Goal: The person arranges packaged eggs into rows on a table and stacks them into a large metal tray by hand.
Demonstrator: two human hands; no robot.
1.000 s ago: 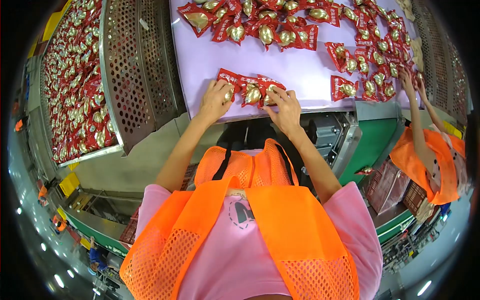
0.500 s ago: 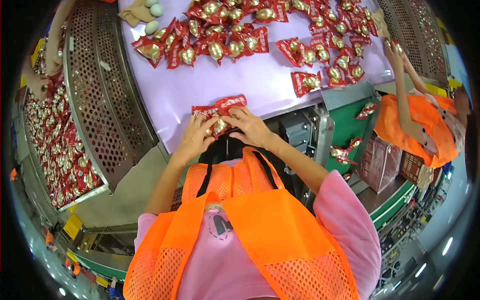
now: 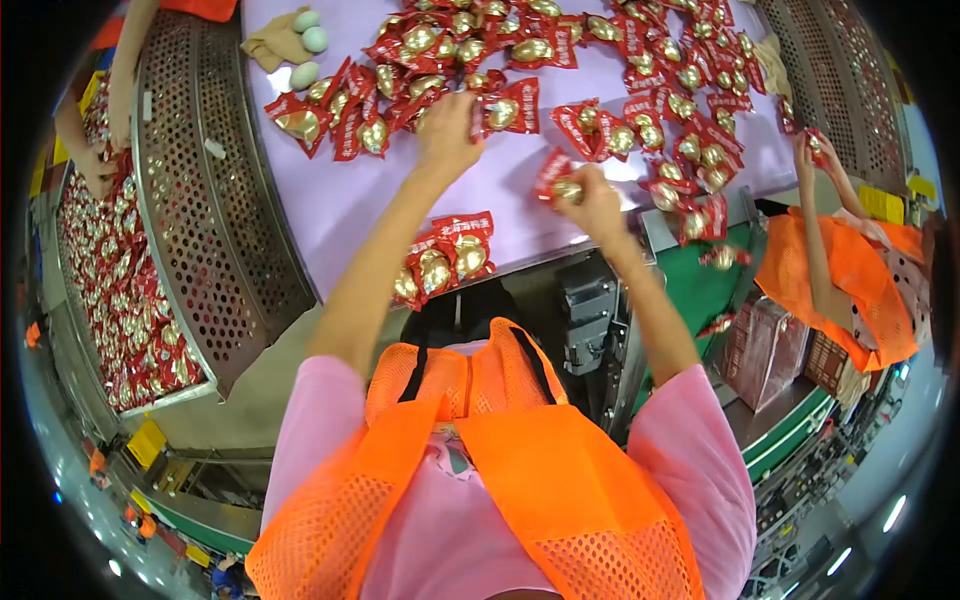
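My left hand [image 3: 446, 138] reaches into the near edge of a heap of red packets with gold egg-shaped windows. Its fingers are curled down on a packet mostly hidden beneath them, beside another red packet [image 3: 505, 108]. Above the table's front edge, my right hand [image 3: 592, 205] pinches a red egg packet [image 3: 556, 180], tilted with its gold part by the fingertips. Nearer my body, between my forearms, a few egg packets [image 3: 468, 256] lie side by side at the table edge, touched by neither hand.
The pale lilac table [image 3: 350, 215] also bears greenish eggs [image 3: 314, 40] and a tan cloth [image 3: 275, 42]. Perforated metal chutes [image 3: 215, 180] flank it; a packet-filled bin [image 3: 125, 300] stands left. A green conveyor [image 3: 690, 275] runs at right, near a co-worker's orange vest [image 3: 830, 285].
Both hands have left the packets at the table edge, which now lie uncovered. My left hand moved forward to the heap; my right moved right and forward and now holds a packet.
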